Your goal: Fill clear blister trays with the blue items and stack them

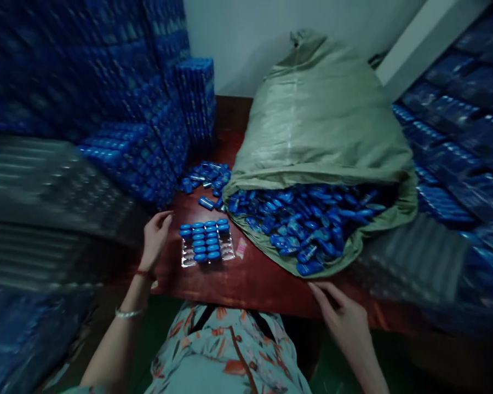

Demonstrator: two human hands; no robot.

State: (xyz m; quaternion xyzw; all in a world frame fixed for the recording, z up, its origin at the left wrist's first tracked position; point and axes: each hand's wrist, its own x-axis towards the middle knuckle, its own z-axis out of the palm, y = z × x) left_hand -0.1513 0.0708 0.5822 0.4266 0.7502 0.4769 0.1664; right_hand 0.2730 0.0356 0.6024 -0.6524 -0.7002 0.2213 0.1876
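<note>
A clear plastic tray (187, 257) lies on the red tabletop, partly filled with rows of shiny blue oval pieces (206, 241). Several lower cups at its two sides hold no blue piece. Just left of the tray is my left hand (156, 238), its fingers loosely bent and nothing visible in them. My right hand (343, 312) is at the front edge of the table, fingers stretched towards the lower lip of a green woven sack (320, 126); whether a fingertip touches it I cannot tell. Many blue wrapped pieces (304, 224) fill the sack's open mouth.
Loose blue pieces (207, 175) lie behind the tray, and a small pink-and-white wrapper (241, 248) beside it. Tall stacks of filled blue trays (127, 158) and clear trays (45, 186) stand at left. More clear trays (419, 257) and blue stacks (447, 158) are at right.
</note>
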